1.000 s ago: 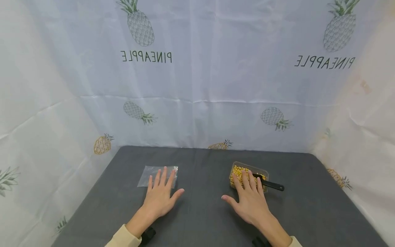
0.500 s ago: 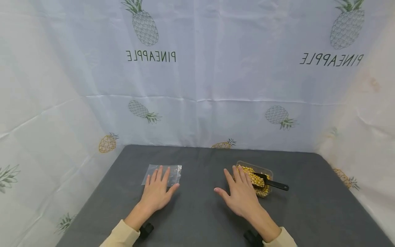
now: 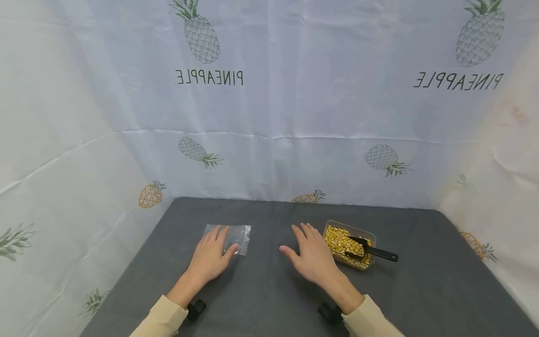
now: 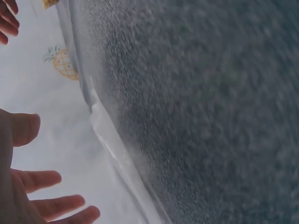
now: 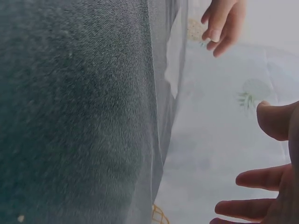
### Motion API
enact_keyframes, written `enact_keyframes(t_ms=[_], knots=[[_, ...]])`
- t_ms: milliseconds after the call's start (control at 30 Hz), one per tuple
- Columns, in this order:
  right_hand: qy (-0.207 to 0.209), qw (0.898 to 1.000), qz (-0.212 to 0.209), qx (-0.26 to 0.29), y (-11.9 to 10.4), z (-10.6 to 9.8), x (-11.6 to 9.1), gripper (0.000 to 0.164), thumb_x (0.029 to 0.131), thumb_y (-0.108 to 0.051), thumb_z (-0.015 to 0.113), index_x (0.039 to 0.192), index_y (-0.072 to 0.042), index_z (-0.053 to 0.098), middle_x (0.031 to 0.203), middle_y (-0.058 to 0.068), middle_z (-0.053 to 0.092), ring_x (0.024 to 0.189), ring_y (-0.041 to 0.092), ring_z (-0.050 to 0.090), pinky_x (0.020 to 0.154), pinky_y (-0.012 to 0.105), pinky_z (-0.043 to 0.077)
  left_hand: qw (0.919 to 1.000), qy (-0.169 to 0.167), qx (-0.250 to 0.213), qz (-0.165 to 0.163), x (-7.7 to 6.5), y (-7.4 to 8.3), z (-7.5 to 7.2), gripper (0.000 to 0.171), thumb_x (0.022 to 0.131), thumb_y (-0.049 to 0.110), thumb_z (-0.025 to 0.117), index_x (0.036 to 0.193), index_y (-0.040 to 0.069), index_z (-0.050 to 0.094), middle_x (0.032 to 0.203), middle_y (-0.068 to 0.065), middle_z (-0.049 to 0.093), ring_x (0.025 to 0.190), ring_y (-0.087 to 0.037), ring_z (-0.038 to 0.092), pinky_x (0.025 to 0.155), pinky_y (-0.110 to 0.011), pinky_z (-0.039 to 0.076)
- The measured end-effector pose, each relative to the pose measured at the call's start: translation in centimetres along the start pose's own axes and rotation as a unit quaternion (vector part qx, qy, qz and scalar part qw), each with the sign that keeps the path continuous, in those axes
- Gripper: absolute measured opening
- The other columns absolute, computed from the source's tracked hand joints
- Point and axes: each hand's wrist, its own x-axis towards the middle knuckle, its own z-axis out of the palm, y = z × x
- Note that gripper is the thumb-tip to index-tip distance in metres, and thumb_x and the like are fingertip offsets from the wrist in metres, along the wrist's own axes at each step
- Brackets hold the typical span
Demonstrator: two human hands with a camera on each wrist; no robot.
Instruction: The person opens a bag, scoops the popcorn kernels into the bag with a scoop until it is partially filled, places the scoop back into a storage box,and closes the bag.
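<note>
A clear zip bag lies flat on the dark grey table. Over its near left part my left hand hovers palm down, fingers loosely extended and thumb apart; it holds nothing. To the right, a clear plastic tub is filled with yellow corn kernels. A black scoop rests in the kernels, its handle sticking out over the right rim. Just left of the tub is my right hand, fingers extended and holding nothing. Both wrist views show the bag's edge as a pale strip beyond spread fingers.
Dark grey cloth covers the table. White curtains printed with pineapples close off the back and both sides. A small pale speck lies on the cloth in the right wrist view.
My right hand has moved left from over the tub, uncovering the kernels and scoop. My left hand has shifted slightly left across the bag. The head view has turned a little.
</note>
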Motion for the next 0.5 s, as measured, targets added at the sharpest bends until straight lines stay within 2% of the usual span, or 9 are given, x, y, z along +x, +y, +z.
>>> enact_keyframes(t_ms=[200,500], knots=[[0.02,0.999,-0.015,0.025,-1.0,0.6,1.3,0.068,0.101,-0.05,0.059,0.148,-0.003,0.05,0.151,0.024,0.045,0.141,0.042,0.041,0.111,0.06,0.034,0.9997,0.024,-0.002,0.005,0.3,-0.4,-0.4,0.057,0.102,0.034,0.062,0.143,-0.004,0.051,0.145,-0.029,0.049,0.133,-0.047,0.047,0.102,-0.065,0.04],[0.024,0.997,-0.025,0.068,-2.2,1.8,3.8,0.057,0.101,-0.043,0.061,0.143,-0.005,0.056,0.142,0.017,0.055,0.133,0.038,0.049,0.104,0.057,0.042,0.9985,0.015,-0.036,-0.038,0.7,-0.8,-0.7,0.056,0.103,0.035,0.06,0.144,-0.002,0.05,0.145,-0.026,0.049,0.133,-0.048,0.046,0.102,-0.066,0.038]])
